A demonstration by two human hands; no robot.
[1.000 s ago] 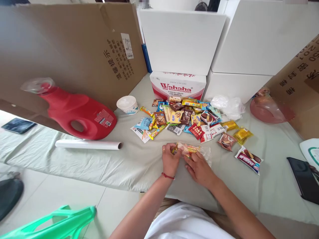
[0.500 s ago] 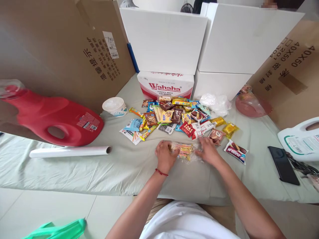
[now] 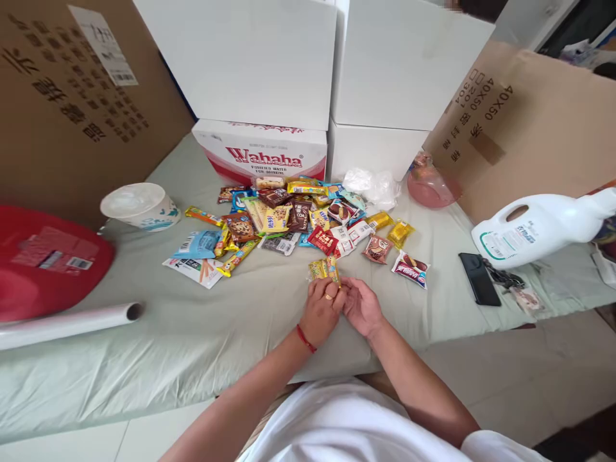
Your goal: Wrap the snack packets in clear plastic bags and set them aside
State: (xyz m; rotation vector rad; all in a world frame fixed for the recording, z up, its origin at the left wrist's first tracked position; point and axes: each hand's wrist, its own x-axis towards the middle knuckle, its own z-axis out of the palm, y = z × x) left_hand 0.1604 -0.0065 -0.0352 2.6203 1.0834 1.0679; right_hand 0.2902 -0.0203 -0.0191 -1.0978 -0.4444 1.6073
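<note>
Two hands meet at the near edge of the pale green cloth [image 3: 202, 321], the left hand [image 3: 321, 316] and the right hand [image 3: 362, 307] touching at the fingertips, fingers curled in and pinching a small clear bag of yellow snacks [image 3: 323, 269] from below. Handling it well calls, I judge, for a firm pinch on the gathered plastic with both thumbs close together, so the slippery film does not slide and the contents stay bunched at the top. That bag stands up just above the knuckles, crinkled and see-through, showing yellow and orange wrappers inside. It sits just in front of the heap of wrapped snacks [image 3: 289, 215], apart from it.
</note>
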